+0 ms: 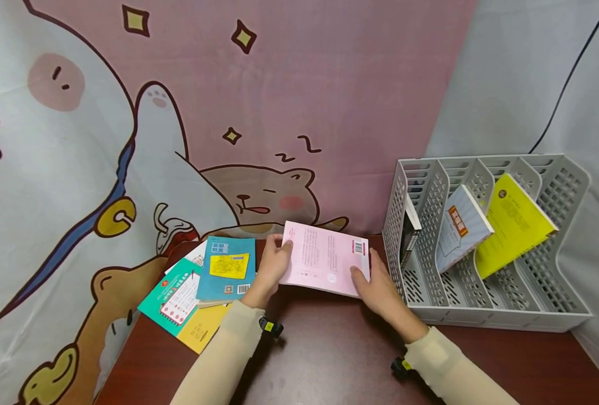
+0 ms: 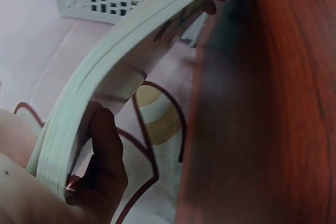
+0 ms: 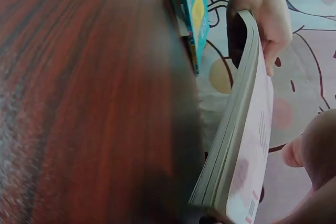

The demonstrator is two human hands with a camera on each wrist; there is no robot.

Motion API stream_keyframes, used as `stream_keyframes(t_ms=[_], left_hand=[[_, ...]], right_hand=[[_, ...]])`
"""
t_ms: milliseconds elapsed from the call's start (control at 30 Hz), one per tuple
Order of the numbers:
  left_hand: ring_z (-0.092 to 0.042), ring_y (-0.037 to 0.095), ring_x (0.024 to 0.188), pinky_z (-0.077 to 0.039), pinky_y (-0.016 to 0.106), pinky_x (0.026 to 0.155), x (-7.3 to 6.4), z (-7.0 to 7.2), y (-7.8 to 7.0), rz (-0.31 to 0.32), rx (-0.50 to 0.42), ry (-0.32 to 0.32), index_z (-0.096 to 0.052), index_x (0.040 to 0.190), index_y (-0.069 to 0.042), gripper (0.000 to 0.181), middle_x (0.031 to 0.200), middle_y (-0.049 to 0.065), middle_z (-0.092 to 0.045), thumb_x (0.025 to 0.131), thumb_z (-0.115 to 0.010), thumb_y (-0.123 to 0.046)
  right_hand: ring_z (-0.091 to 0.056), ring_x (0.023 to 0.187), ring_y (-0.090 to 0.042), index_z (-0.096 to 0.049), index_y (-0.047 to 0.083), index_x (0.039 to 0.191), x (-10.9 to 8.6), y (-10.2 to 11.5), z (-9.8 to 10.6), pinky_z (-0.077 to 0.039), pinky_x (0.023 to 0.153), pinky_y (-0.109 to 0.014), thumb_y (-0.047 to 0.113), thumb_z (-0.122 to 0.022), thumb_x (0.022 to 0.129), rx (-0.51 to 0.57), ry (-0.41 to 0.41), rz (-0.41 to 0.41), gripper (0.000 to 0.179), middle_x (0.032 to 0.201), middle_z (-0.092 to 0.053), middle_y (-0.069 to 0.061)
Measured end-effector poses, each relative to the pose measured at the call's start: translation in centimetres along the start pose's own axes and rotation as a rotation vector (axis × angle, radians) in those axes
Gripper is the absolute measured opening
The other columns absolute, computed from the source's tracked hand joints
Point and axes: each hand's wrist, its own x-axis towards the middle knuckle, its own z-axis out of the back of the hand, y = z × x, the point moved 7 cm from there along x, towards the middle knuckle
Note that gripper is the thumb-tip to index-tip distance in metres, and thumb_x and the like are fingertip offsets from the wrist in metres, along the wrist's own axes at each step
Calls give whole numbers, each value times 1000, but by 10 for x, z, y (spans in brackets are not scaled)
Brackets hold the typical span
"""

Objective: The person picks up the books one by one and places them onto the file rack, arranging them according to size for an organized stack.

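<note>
Both hands hold a pink paperback book [image 1: 325, 256], back cover with barcode facing up, raised over the table. At its left edge the left hand [image 1: 270, 269] grips it, thumb on top and fingers underneath. The right hand [image 1: 380, 288] holds the opposite edge, thumb over the cover near the lower right corner, other fingers along the side and below. In the left wrist view, the book's page block [image 2: 86, 80] bows in a curve, with left fingers [image 2: 107, 145] beneath. The right wrist view shows the page edges [image 3: 226, 135] and the left hand at the far end.
Several books lie overlapped at the left, a blue one [image 1: 226, 287] over a green-and-yellow one [image 1: 165, 304]. A grey slotted file rack [image 1: 497, 315] stands at the right, holding a dark book [image 1: 410, 233], a pale blue book [image 1: 461, 230] and a yellow book [image 1: 514, 225]. A printed cloth hangs behind.
</note>
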Motion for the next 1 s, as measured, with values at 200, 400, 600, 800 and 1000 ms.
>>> stream_keyframes(t_ms=[200, 400, 600, 800, 1000], left_hand=[[-62, 21, 94, -50, 28, 82, -2, 16, -11, 8, -62, 12, -51, 146, -4, 37, 125, 17, -63, 115, -54, -25], [-62, 18, 93, -51, 26, 78, -4, 18, -18, 22, -164, 59, -50, 146, -5, 38, 125, 13, -59, 116, -53, -28], [-65, 15, 88, -54, 25, 71, -9, 11, -19, 58, -251, 119, -50, 145, -7, 36, 115, 6, -62, 116, -54, -28], [-68, 16, 86, -55, 27, 70, -12, 5, -20, 75, -242, 145, -50, 147, -10, 38, 108, 4, -68, 117, -54, -32], [-71, 16, 82, -57, 28, 67, -12, -2, -20, 108, -215, 174, -48, 149, -13, 41, 105, 4, -73, 115, -57, -35]], right_hand=[[-36, 163, -49, -13, -5, 174, -2, 18, 10, -30, 134, -64, 30, -55, 113, 64, 27, 22, 81, 177, -30, -33], [-63, 135, -33, -5, 0, 176, 5, 28, 26, -56, 109, -40, 30, -50, 116, 410, 96, -94, 80, 171, -41, -31], [-74, 95, -11, -32, 8, 169, 12, 20, 28, -63, 78, -28, 38, -45, 119, 712, 179, -216, 59, 123, -72, -8], [-76, 89, -7, -36, 12, 168, 12, 20, 29, -64, 74, -29, 43, -45, 119, 775, 151, -209, 58, 104, -75, 10], [-76, 85, -7, -40, 10, 165, 10, 18, 34, -65, 72, -29, 38, -44, 120, 779, 76, -179, 54, 100, -75, 11]])
